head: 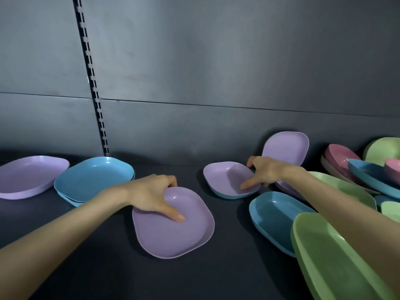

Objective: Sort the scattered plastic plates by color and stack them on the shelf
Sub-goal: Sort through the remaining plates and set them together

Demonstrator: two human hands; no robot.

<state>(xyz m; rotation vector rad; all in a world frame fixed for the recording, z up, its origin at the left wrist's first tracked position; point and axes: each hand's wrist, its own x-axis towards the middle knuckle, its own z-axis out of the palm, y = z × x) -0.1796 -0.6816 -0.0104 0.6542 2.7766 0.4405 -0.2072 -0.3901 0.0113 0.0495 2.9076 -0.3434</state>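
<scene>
My left hand (151,194) grips the far left rim of a purple plate (175,230) in the middle of the dark shelf (108,267), thumb inside it. My right hand (265,173) holds the right rim of a second purple plate (225,179), which sits on a blue one, thumb lying in its bowl. A third purple plate (285,148) leans on the back wall behind that hand. At far left lies a purple plate (28,176) beside a blue stack (93,178).
A jumble of plates fills the right side: a blue plate (275,217), green plates (324,256) near the front, pink plates (339,156) and more blue and green ones at the back right. A slotted upright (93,83) runs down the grey back wall.
</scene>
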